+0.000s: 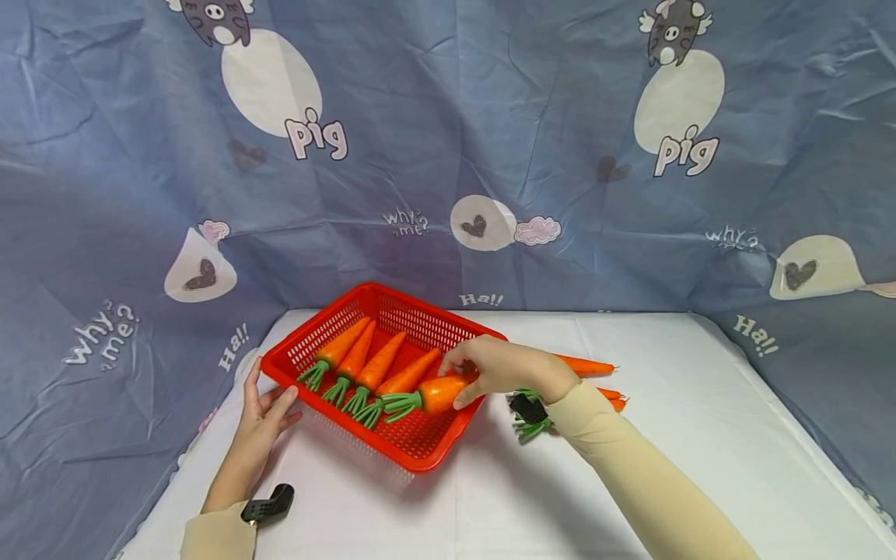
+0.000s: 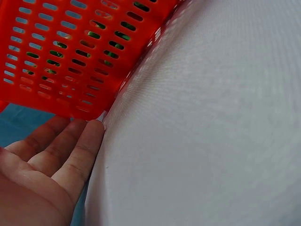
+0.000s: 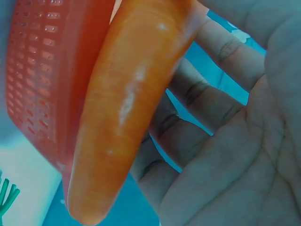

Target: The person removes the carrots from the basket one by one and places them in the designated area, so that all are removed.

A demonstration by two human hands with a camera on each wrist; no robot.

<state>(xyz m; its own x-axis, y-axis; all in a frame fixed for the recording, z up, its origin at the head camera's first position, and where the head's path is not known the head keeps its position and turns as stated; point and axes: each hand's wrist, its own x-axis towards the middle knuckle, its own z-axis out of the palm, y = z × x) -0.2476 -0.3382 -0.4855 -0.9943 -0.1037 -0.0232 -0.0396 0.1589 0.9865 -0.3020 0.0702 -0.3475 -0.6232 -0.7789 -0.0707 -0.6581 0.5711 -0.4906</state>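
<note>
My right hand (image 1: 500,365) holds an orange carrot (image 1: 442,394) with a green top by its thick body, over the right part of a red perforated basket (image 1: 448,455). In the right wrist view the carrot (image 3: 124,108) runs along the basket's side (image 3: 44,70), against my fingers. Several more carrots (image 1: 381,364) lie side by side in the basket, green tops toward its front edge. My left hand (image 1: 255,432) is at the basket's left corner, thumb and fingers on either side of it. Its fingers (image 2: 77,155) look fairly straight at the corner in the left wrist view.
Right of the basket, several carrots (image 1: 588,365) lie on the white table (image 1: 700,404), partly hidden behind my right forearm. Blue printed cloth (image 1: 434,155) hangs at the back and sides. A black strap device (image 1: 269,504) is on my left wrist.
</note>
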